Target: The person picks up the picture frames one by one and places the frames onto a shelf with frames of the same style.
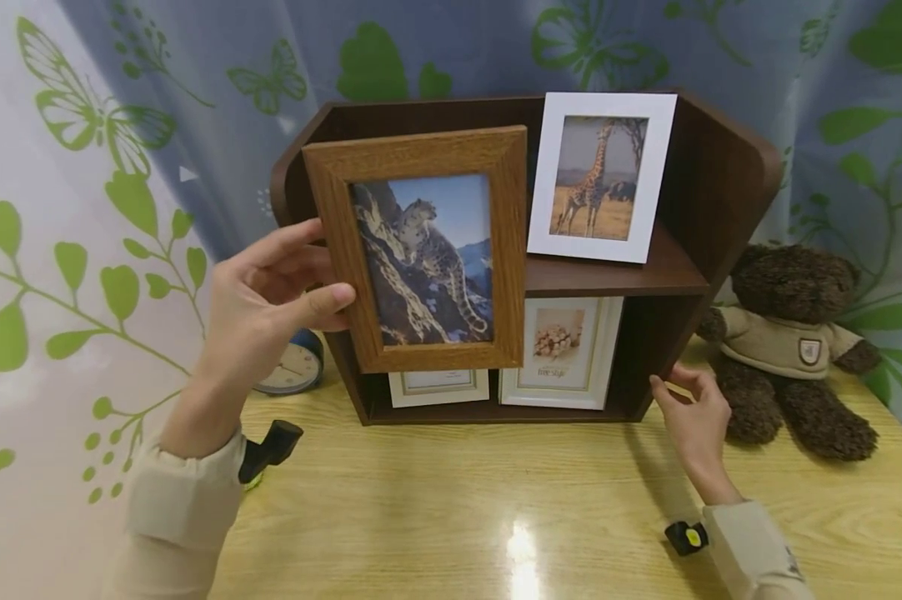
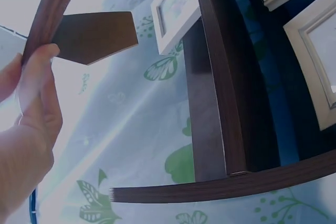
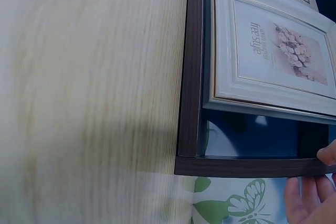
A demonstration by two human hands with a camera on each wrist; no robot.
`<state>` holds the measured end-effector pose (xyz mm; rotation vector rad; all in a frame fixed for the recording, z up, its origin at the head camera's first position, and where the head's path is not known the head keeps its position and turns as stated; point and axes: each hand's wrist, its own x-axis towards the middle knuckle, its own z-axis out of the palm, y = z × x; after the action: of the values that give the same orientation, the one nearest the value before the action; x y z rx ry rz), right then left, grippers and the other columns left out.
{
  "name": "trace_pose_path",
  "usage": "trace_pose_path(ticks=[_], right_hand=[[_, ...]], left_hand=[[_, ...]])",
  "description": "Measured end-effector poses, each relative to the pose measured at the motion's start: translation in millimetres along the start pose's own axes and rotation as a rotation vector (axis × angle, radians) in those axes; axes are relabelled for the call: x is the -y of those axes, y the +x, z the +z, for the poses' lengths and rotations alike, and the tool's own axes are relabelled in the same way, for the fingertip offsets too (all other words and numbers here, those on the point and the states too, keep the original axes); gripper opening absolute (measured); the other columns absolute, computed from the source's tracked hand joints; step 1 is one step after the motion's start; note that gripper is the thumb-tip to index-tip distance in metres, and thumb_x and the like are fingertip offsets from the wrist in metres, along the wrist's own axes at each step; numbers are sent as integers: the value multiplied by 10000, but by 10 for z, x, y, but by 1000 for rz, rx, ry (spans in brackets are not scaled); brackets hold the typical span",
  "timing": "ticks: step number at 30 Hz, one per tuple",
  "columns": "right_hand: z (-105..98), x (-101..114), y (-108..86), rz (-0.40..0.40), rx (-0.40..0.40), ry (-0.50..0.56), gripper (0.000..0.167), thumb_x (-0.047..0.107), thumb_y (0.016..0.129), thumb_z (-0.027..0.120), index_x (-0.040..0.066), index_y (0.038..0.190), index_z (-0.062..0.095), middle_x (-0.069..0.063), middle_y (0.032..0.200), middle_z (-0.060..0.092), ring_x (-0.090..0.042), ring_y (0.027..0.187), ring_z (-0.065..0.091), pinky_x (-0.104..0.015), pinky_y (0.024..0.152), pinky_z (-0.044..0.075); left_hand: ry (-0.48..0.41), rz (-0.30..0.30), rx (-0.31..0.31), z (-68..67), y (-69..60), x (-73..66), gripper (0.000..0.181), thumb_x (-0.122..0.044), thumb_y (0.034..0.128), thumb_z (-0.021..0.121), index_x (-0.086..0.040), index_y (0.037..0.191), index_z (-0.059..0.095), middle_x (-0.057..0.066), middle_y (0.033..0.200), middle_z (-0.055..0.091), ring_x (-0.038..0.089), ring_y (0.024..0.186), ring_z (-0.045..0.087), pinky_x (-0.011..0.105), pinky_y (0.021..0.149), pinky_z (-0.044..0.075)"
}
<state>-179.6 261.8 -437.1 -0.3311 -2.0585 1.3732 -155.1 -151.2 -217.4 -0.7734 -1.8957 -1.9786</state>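
Note:
My left hand [image 1: 259, 304] grips the left edge of a brown wooden picture frame [image 1: 413, 357] with a snow leopard photo, thumb in front and fingers behind. In the left wrist view the picture frame [image 2: 48, 11] is seen edge-on with its back stand [image 2: 97, 38] sticking out, apart from the shelf. My right hand [image 1: 694, 417] holds the lower right side panel of the dark brown shelf [image 1: 668, 333]. The right wrist view shows the thumb [image 3: 328, 153] inside the panel and the fingers outside. A white picture frame [image 1: 661, 179] with a giraffe photo stands on the upper shelf.
Two pale picture frames stand in the lower compartment, one [image 1: 517, 392] partly hidden, another [image 1: 612, 358] at the right. A round clock [image 1: 301, 367] is left of the shelf, partly covered. A brown teddy bear [image 1: 781, 350] sits at the right on the wooden table [image 1: 421, 500].

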Motion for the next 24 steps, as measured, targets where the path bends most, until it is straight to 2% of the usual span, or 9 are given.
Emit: trace_pose_path(ticks=[3,6,10,15,20,24], right_hand=[[6,-6,9,4,7,0,186,48,832,712,-33,972,620,287,876,531,133,813,554,-14,675,473],[6,-9,15,14,10,-2,194,47,832,712,-36,980,620,284,870,530,136,813,553,-15,675,474],[-3,-16,16,27,14,-13,183,52,835,711,-22,974,617,277,868,525,108,829,563,-14,685,472],[-17,-27,13,26,13,-20,159,61,840,712,5,959,622,257,881,526,22,868,604,-14,690,472],[-15,-25,17,19,11,-11,148,56,838,710,23,950,618,260,883,529,32,858,599,-15,690,474],[-7,-18,16,8,8,-10,150,47,836,708,8,952,620,272,880,527,54,850,593,-14,693,472]], left_hand=[[79,-43,-55,-1,69,-28,495,66,804,709,-46,1272,592,5,918,702,127,730,682,309,576,596],[107,-70,-83,-19,136,-30,532,89,833,664,-23,1335,529,-22,926,701,112,766,683,287,596,595],[96,-89,-109,-53,241,-12,566,40,849,670,-31,1378,483,-35,950,700,102,829,680,257,627,592],[73,-124,-146,-43,423,31,583,-37,832,712,-91,1375,506,6,1004,690,115,879,673,225,635,587],[104,-102,-153,1,583,119,562,-14,843,689,-83,1371,508,-15,984,688,106,854,670,209,615,582],[195,-96,-171,58,658,196,560,-8,849,680,-117,1371,510,82,1048,691,97,856,668,187,602,572]])
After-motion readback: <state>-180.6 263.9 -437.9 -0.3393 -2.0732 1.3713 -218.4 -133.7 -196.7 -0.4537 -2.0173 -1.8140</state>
